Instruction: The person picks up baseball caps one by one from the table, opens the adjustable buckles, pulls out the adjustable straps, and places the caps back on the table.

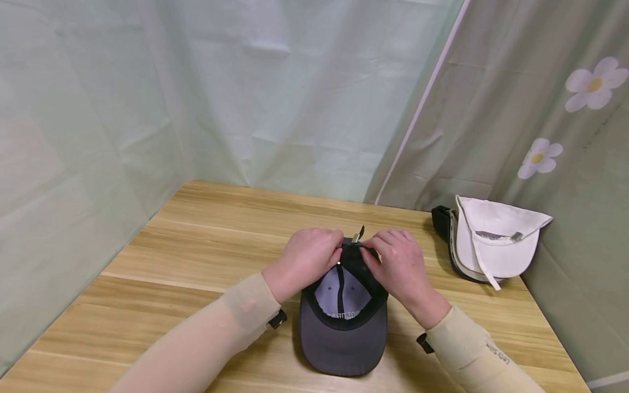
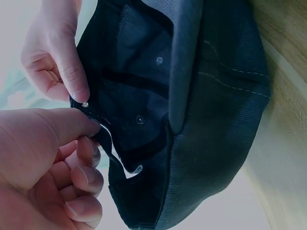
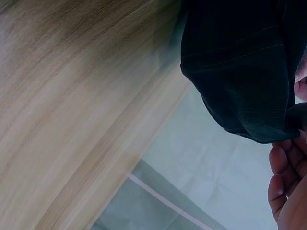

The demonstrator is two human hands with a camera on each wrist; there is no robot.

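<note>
A dark grey cap (image 1: 344, 349) lies at the table's near side, brim toward me and its inside showing. My left hand (image 1: 310, 259) pinches the cap's back strap (image 2: 103, 136) between thumb and forefinger, other fingers curled. Right beside it, my right hand (image 1: 399, 263) grips the back edge of the cap, its thumb pressed on the inside near a small shiny metal bit (image 2: 85, 104). Between the hands a metal buckle (image 1: 356, 238) shows, with a dark strap end sticking up from it. In the right wrist view the cap's crown (image 3: 240, 96) hides most of the fingers.
A white cap (image 1: 496, 256) with a loose hanging strap sits on other nested caps at the table's right back, a black part (image 1: 441, 222) beside it. Curtains (image 1: 295, 98) hang behind the wooden table (image 1: 196, 245) and along both sides.
</note>
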